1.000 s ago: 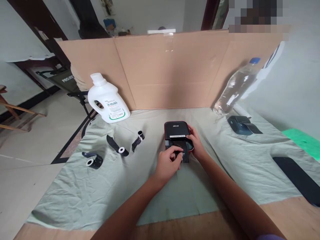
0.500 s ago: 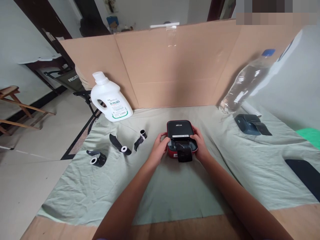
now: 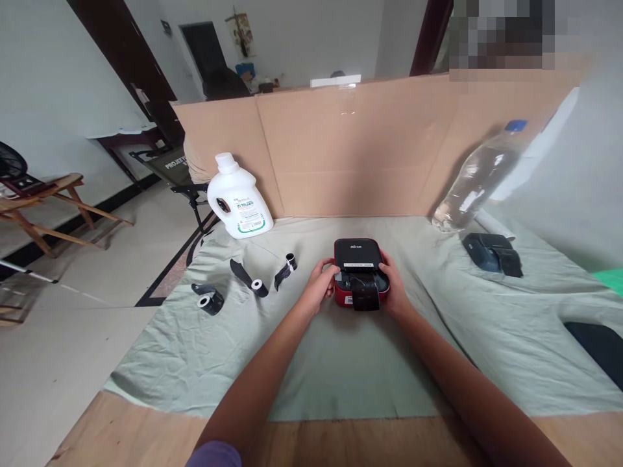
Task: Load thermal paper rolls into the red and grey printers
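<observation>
A red-and-black label printer [image 3: 359,253] rests on the green cloth [image 3: 335,383], with a black strip [image 3: 365,293] hanging over its front. My left hand [image 3: 320,286] grips the printer's left side, thumb near the front left corner. Against the right side, my right hand [image 3: 394,284] is closed around the edge, its thumb on top; some fingers of both hands are hidden. To the left lie three rolls of black strip, partly unwound: one nearest me [image 3: 211,302], a middle roll [image 3: 259,287] and a smaller roll [image 3: 291,261].
A white detergent bottle [image 3: 239,198] stands at the back left, before a cardboard panel [image 3: 341,149]. At the right are a tilted clear bottle with a blue cap [image 3: 479,175], a dark device with a black strip [image 3: 492,253] and a black phone-like slab [image 3: 596,347].
The camera view has tilted up and turned slightly left. Both hands stay on the printer's sides, and the printer looks unmoved on the cloth.
</observation>
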Action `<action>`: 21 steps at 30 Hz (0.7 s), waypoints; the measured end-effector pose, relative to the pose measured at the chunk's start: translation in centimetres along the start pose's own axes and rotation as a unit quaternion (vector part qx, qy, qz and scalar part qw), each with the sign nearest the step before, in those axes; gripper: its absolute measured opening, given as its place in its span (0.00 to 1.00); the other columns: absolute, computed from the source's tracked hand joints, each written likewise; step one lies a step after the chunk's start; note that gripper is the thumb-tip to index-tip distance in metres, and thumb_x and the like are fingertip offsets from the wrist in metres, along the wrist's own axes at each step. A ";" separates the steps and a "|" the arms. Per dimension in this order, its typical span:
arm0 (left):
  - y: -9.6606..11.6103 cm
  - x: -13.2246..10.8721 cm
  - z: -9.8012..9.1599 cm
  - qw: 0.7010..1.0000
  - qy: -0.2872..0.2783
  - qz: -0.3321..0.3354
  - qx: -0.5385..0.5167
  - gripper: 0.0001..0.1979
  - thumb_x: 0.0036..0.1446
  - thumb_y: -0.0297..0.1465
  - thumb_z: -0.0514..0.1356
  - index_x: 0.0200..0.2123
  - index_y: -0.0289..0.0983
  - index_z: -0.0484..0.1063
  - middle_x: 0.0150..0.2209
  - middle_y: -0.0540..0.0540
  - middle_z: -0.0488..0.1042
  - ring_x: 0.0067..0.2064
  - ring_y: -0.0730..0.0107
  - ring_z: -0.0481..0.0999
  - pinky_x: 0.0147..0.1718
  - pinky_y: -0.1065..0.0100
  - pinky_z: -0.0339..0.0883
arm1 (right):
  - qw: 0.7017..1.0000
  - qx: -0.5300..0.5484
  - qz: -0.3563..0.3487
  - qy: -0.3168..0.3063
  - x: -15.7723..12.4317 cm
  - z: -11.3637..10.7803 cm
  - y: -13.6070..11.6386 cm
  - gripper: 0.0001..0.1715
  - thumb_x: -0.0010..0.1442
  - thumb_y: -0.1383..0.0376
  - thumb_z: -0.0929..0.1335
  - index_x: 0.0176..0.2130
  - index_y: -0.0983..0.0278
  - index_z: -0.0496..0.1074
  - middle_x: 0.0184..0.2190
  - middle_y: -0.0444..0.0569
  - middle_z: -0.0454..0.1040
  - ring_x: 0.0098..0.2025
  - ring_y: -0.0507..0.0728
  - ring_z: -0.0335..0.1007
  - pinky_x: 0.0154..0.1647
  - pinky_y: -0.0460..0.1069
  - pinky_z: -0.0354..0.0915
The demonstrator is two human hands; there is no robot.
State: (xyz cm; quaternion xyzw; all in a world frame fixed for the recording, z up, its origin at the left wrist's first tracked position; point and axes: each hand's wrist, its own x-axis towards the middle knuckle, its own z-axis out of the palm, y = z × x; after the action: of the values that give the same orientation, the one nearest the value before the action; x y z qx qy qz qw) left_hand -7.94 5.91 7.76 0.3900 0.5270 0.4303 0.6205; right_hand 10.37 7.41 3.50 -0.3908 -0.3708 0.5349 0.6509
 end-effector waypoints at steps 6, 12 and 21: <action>0.0 0.2 -0.3 1.000 -0.004 0.008 0.013 0.20 0.55 0.40 0.59 0.50 0.40 0.66 0.18 0.58 0.56 0.17 0.78 0.55 0.16 0.74 0.46 | 1.000 0.000 0.002 0.014 0.1 -0.1 0.3 0.27 0.56 0.54 0.69 0.54 0.55 0.71 0.57 0.45 0.73 0.62 0.63 0.64 0.66 0.61 0.58; 0.0 0.2 0.2 1.000 0.012 0.016 -0.007 0.20 0.51 0.32 0.60 0.49 0.40 0.66 0.18 0.59 0.56 0.17 0.79 0.53 0.17 0.75 0.42 | 0.999 -0.017 0.012 0.033 0.4 -0.3 0.1 0.29 0.48 0.64 0.69 0.52 0.58 0.74 0.52 0.45 0.76 0.52 0.61 0.72 0.50 0.53 0.70; -1.2 -0.2 0.6 0.989 0.082 0.115 0.037 0.16 0.55 0.30 0.59 0.48 0.37 0.74 0.29 0.49 0.74 0.29 0.72 0.72 0.30 0.72 0.65 | 0.997 -0.072 -0.036 -0.003 -1.0 -2.0 0.9 0.27 0.59 0.50 0.68 0.55 0.57 0.73 0.56 0.47 0.75 0.60 0.64 0.68 0.63 0.61 0.63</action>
State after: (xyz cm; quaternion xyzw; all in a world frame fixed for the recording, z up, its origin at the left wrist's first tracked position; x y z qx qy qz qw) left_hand -7.18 5.34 6.80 0.4343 0.5434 0.5097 0.5063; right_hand 11.63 6.34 1.76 -0.4219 -0.4240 0.4839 0.6388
